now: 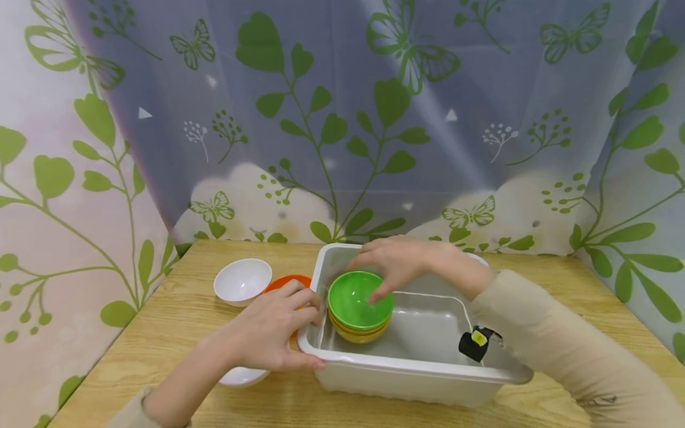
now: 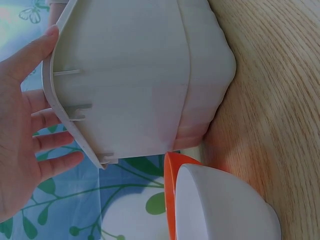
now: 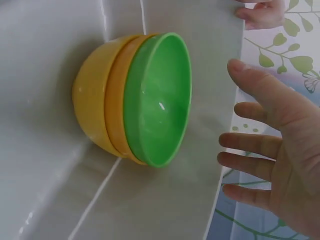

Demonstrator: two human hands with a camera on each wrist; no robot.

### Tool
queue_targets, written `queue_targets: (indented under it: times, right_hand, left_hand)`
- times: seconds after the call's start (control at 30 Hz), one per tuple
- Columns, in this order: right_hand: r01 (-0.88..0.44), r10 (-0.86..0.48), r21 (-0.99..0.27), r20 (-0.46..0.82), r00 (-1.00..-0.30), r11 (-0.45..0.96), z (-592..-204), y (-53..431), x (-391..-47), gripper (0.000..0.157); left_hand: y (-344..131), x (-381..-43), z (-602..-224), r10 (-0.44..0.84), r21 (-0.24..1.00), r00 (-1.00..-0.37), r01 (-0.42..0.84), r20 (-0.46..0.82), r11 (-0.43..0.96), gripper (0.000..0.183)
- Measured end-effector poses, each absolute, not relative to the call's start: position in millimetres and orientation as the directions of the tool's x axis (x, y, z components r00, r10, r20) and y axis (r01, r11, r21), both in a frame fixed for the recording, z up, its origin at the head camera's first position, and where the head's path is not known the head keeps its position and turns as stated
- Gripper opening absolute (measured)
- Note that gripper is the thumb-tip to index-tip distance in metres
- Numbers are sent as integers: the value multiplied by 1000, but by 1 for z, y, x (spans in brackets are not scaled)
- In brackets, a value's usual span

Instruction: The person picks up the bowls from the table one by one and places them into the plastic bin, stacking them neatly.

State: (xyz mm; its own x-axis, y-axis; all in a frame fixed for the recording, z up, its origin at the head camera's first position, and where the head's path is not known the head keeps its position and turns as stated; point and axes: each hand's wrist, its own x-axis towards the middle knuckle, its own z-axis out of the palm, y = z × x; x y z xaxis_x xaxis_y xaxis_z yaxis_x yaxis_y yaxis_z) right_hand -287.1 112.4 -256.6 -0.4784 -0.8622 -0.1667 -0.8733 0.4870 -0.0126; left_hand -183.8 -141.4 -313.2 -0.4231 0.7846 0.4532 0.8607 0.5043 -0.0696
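Observation:
Inside a grey-white plastic bin (image 1: 417, 365), a stack of bowls stands at the left end. Its top bowl is green (image 1: 350, 303), with yellow bowls (image 1: 360, 337) nested under it. My right hand (image 1: 398, 261) hovers over the stack; in the right wrist view its fingers are spread, apart from the green bowl (image 3: 167, 100), and hold nothing. At the bin's left end is my left hand (image 1: 275, 327), its thumb at the rim (image 2: 47, 82) and its fingers loosely extended beside it in the left wrist view.
Left of the bin are a white bowl (image 1: 243, 282), an orange bowl (image 1: 291, 279) partly behind my left hand, and another white bowl (image 1: 243, 377) under that forearm. A white cord (image 1: 439, 295) and a black item with a yellow label (image 1: 473, 345) appear at the bin's right.

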Motion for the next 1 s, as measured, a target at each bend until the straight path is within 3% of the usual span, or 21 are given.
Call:
queue_targets:
  times: [0.47,0.73,1.0]
  right_hand:
    - [-823,-815,20,-132,-564,567,-224,141,-277,63]
    - [-833,-830,37,-72,-552,551,-211,165,-269,55]
    - [-766,-766,-28,-31,-642,642,-208,198,-254,59]
  left_hand:
    - [-141,-182,-312,780,-72,-420,860,464,505,48]
    - [-141,-182,-313,779,-67,-424,859,462,507,48]
    - [-140,-183,-313,777,-57,-427,860,463,507,48]
